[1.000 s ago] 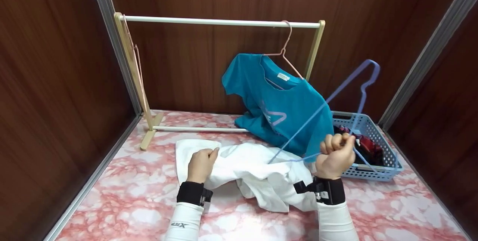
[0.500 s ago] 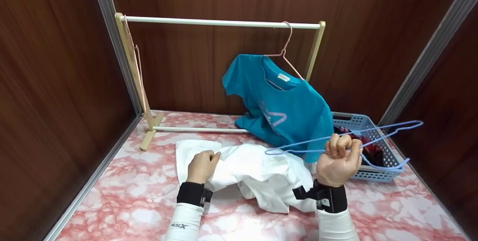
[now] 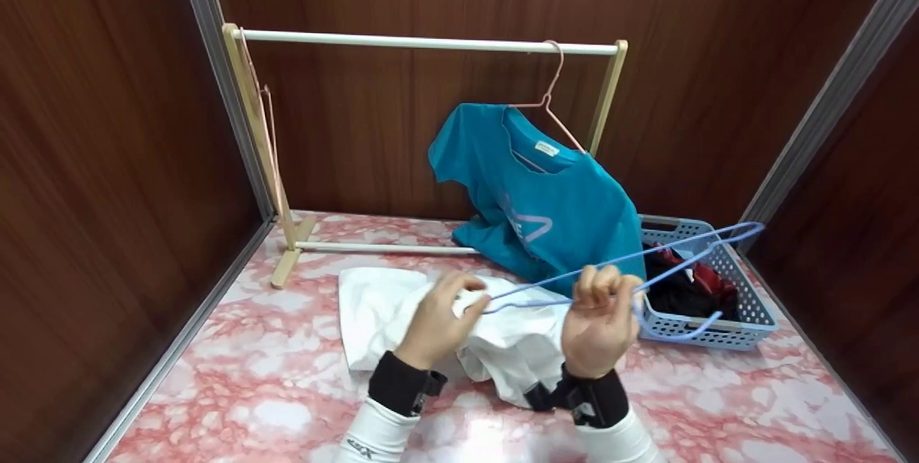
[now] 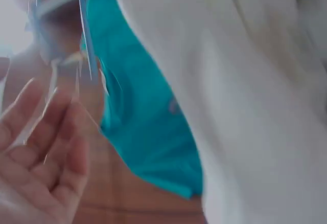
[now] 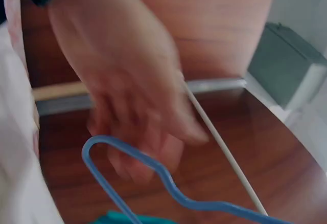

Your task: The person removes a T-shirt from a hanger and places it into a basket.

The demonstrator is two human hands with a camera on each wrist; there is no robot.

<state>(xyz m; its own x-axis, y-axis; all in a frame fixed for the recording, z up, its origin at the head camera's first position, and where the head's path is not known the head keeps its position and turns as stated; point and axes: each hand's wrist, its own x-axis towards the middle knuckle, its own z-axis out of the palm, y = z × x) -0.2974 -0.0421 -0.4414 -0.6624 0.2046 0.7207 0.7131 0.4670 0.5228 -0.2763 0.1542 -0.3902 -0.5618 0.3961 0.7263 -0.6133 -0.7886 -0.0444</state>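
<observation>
My right hand [image 3: 602,319] grips a blue clothes hanger [image 3: 675,337], curled fingers round its wire. The hanger slants across the front, one end toward my left hand and the other over the basket. My left hand [image 3: 445,318] has its fingers and thumb spread about the hanger's left end; in the left wrist view its fingers [image 4: 43,147] look relaxed and the hanger [image 4: 86,29] passes beyond them. Below both hands a crumpled white garment [image 3: 373,305] lies on the table, partly hidden by them. In the right wrist view a rounded end of the hanger [image 5: 173,188] shows.
Behind stands a clothes rack [image 3: 431,41]. From its bar hangs a teal T-shirt [image 3: 474,147] on a pink hanger [image 3: 553,82], its lower part bunched on the table. More pink hangers [image 3: 267,125] hang at the left. A blue basket [image 3: 754,312] with dark and red clothes stands right.
The hanger has tipped from upright to nearly flat, then moved left with my right hand. My left hand has left the white garment, moved right and spread its fingers at the hanger's end.
</observation>
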